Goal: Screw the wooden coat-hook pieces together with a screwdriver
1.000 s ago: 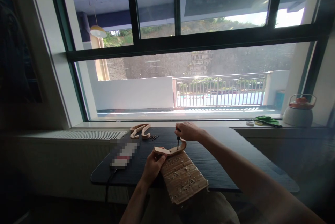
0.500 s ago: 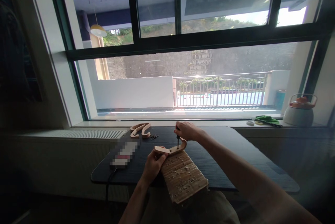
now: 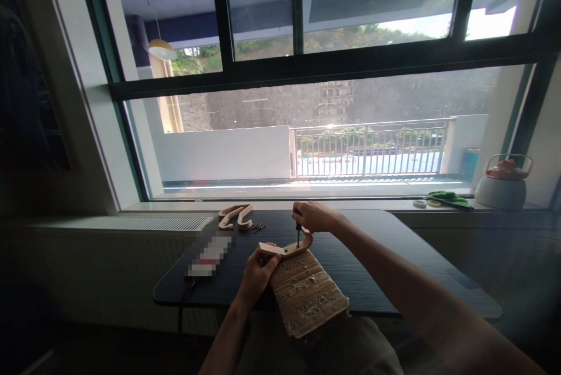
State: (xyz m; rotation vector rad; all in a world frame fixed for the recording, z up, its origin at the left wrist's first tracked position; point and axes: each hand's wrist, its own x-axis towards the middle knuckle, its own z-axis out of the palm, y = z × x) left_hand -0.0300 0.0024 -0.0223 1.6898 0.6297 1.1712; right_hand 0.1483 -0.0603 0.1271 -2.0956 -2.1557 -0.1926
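Note:
My left hand (image 3: 256,274) is closed on the near end of a curved, hook-shaped wooden piece (image 3: 286,248), holding it down on a cardboard pad (image 3: 307,296) strewn with wood chips. My right hand (image 3: 313,216) is wrapped round the handle of a small carving tool (image 3: 298,236). The tool stands upright with its tip pressed into the far curve of the wooden piece. The pad lies on the front edge of a dark table (image 3: 385,258) and overhangs my lap.
Two more curved wooden pieces (image 3: 235,216) and some small dark bits (image 3: 258,227) lie at the table's back left. A blurred flat object (image 3: 208,255) with a cable sits left of the pad. On the window sill stand a white kettle (image 3: 503,183) and a green cloth (image 3: 447,198).
Both hands, the tool and the wooden piece stay in place. Only the view has tilted slightly.

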